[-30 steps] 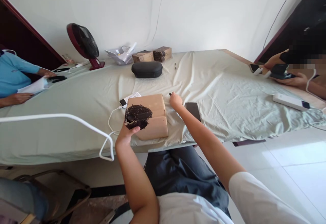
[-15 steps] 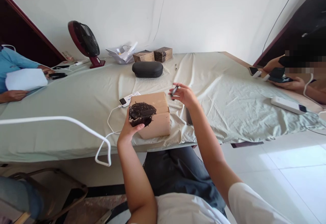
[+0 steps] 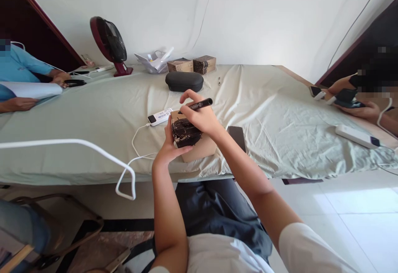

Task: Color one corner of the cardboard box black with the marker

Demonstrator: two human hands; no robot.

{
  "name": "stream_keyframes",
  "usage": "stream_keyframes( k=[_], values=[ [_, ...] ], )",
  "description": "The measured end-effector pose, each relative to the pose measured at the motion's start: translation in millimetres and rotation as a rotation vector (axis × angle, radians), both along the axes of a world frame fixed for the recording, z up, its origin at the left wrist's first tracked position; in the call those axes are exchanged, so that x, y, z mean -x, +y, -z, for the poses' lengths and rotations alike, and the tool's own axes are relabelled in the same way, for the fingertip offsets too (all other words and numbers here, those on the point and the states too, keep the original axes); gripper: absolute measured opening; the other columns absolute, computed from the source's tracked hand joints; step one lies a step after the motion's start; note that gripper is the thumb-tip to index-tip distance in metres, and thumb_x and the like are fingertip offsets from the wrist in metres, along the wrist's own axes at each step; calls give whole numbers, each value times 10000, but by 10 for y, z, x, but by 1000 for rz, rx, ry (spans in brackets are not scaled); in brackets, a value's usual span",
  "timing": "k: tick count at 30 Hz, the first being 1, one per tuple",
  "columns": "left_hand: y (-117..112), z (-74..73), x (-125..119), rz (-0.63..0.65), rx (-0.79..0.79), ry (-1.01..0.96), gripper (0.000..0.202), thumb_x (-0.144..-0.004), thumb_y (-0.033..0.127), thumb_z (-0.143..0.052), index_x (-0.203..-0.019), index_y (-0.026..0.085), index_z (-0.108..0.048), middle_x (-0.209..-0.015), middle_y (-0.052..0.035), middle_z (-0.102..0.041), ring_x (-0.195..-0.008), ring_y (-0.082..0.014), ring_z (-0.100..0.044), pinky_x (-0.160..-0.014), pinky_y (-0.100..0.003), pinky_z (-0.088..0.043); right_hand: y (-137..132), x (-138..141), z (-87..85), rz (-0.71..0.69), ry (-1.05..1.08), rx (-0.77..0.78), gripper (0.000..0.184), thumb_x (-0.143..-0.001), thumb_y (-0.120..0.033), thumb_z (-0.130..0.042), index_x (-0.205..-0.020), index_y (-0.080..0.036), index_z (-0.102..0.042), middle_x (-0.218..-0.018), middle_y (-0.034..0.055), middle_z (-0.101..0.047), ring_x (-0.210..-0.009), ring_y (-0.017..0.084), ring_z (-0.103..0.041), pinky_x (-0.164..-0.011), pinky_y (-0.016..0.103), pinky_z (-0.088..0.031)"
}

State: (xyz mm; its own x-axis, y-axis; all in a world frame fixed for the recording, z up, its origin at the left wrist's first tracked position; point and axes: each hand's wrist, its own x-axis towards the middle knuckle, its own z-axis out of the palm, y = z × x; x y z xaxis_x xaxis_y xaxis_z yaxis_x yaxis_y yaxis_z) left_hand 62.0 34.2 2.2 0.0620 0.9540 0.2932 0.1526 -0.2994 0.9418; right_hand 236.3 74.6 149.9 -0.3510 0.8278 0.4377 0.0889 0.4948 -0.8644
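Observation:
A brown cardboard box (image 3: 202, 148) with a dense black drawing on one side rests near the front edge of the table. My left hand (image 3: 169, 150) grips its left side, thumb along the lower front and fingers behind. In my right hand (image 3: 202, 115) is a black marker (image 3: 200, 104), held like a pen with its thick end pointing up and right. The marker's lower end is at the box's upper left edge, above the black patch. My right hand covers part of the box, and I cannot make out clearly whether the tip touches it.
Behind are a black case (image 3: 184, 82), two drawn-on boxes (image 3: 204, 64), a plastic bag (image 3: 154, 61) and a fan (image 3: 108, 41). A white power bank (image 3: 160, 117) and a dark phone (image 3: 236, 137) flank the box. A white cable (image 3: 77, 141) hangs in front. People sit at both sides.
My right hand has moved left from beside the box to over its top, bringing the marker to the drawn-on side. The box appears turned and tilted a little in my left hand.

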Motion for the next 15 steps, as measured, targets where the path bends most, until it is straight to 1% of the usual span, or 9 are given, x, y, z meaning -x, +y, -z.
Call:
stream_keyframes(
  k=[2, 5, 8, 11, 15],
  values=[
    [-1, -29, -3, 0, 8, 13, 1484, -671, 432, -1009, -1742, 426, 18, -1797, -126, -177, -1682, -408, -238, -1338, -636, -298, 41, -18, 36, 21, -27, -22, 44, -834, -221, -602, -810, -226, -566, -620, -75, -485, -622, 128, -434, -606, 279, -343],
    [4, -51, -4, -2, 5, 22, 1497, -657, 456, -1019, -1746, 399, 7, -1775, -143, -217, -1670, -416, -259, -1338, -637, -301, 69, -28, 45, 1, -50, -42, 97, -821, -228, -583, -728, -217, -558, -658, -55, -508, -667, 133, -453, -634, 289, -348],
    [14, -39, 0, -1, -1, 18, 1512, -644, 475, -1026, -1749, 382, 1, -1757, -155, -251, -1655, -425, -286, -1331, -644, -313, 48, -10, 21, -2, -84, -24, 154, -835, -207, -581, -690, -219, -527, -661, -53, -481, -677, 132, -445, -644, 289, -342],
    [23, -17, 5, -9, -7, -9, 1529, -614, 475, -1040, -1753, 375, -24, -1763, -160, -235, -1646, -443, -298, -1322, -641, -331, 13, 5, -6, 9, -110, 8, 213, -854, -178, -579, -666, -224, -490, -649, -53, -439, -677, 134, -425, -645, 288, -336],
    [21, -20, 8, 1, 6, -54, 1540, -587, 453, -1056, -1750, 399, -48, -1779, -145, -199, -1650, -447, -288, -1324, -630, -335, 9, 10, -10, 4, -117, 31, 214, -862, -165, -581, -673, -223, -499, -641, -57, -429, -667, 133, -410, -641, 291, -332]
  ],
)
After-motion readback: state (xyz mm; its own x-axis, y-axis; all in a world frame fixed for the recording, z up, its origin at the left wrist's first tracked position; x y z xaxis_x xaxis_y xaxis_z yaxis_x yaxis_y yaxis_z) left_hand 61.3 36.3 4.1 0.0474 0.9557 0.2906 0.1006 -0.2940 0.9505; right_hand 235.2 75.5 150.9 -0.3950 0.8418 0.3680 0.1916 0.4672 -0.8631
